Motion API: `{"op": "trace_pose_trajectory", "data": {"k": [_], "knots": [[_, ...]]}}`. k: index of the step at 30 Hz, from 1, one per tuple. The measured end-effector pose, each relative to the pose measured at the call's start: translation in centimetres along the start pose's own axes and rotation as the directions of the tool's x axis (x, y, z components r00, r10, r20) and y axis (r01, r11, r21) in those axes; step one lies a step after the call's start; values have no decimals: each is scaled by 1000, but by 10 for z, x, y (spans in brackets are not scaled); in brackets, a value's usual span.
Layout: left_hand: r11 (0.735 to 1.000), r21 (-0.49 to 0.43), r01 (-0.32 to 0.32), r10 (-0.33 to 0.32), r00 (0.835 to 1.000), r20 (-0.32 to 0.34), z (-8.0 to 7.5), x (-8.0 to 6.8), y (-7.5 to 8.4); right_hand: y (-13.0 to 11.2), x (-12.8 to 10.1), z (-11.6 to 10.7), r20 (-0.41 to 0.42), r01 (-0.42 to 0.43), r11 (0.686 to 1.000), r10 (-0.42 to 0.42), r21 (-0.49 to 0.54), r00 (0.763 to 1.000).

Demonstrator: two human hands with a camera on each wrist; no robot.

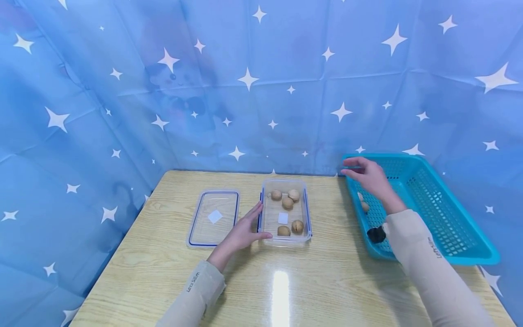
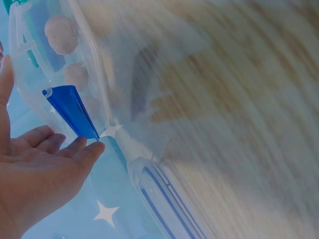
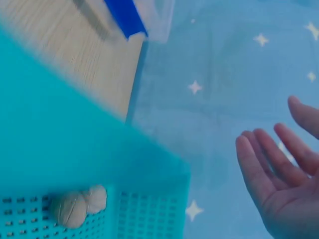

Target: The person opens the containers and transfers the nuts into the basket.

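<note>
- Walnuts (image 1: 287,203) lie in the clear container (image 1: 266,227) at frame centre, with two more in the teal basket (image 1: 449,227) at right.
- Your left hand (image 1: 244,231) rests spread against the container's left wall, steadying it.
- Your right hand (image 1: 367,175) hovers spread above the basket's far corner, holding nothing.
- Between lid (image 1: 214,217) and basket, the tabletop (image 1: 327,281) leaves room to move.

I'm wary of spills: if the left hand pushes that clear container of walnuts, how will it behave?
The clear container would probably slide easily, since the wooden table looks glossy. Its low, wide shape makes tipping unlikely. The five walnuts lie loose inside, so they may roll and rattle. The left hand rests open against its side.
</note>
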State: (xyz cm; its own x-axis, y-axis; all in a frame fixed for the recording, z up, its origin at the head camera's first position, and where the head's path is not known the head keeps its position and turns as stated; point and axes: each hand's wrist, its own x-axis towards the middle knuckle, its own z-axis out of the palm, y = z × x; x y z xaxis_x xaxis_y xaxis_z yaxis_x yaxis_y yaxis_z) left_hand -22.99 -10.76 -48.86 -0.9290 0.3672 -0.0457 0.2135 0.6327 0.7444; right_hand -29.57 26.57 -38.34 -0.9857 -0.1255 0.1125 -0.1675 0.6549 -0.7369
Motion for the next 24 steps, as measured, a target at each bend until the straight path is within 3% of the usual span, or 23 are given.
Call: {"op": "trace_pose_trajectory", "data": {"k": [8, 24], "knots": [[1000, 7, -5, 5, 1000, -5, 1, 0, -1, -15, -6, 15, 19, 40, 999, -41, 23, 999], [1000, -19, 8, -8, 1000, 3, 0, 0, 0, -28, -20, 50, 109, 19, 994, -30, 106, 994]]}}
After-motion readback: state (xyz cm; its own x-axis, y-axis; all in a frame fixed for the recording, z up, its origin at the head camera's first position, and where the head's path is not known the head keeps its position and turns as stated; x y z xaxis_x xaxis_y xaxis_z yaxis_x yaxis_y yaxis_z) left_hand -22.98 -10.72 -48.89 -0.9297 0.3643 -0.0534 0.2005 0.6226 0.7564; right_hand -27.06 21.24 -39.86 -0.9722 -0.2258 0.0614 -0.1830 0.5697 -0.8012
